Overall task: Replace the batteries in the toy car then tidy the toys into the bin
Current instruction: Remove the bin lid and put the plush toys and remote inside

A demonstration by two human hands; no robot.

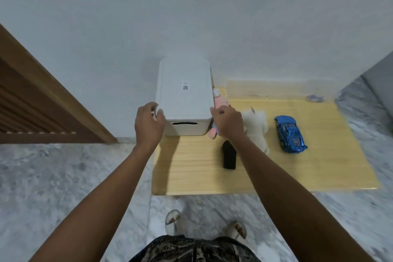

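Note:
A white bin with a lid [184,91] stands at the back left of a pale wooden board [319,166]. My left hand [148,122] is at the lid's near left corner, fingers curled around its edge. My right hand [228,122] is at the lid's near right corner, fingers curled on the rim. A blue toy car [289,133] lies on the board to the right. A cream plush toy [258,127] sits beside my right hand, and a pink plush toy [220,100] leans against the bin, partly hidden. A black rectangular object [229,158] lies under my right forearm.
The board rests on a grey marble floor [63,176] against a white wall. A slatted wooden frame [38,102] stands at the left. A small blue item [314,98] lies at the board's far right. My feet in slippers [173,219] are just before the board.

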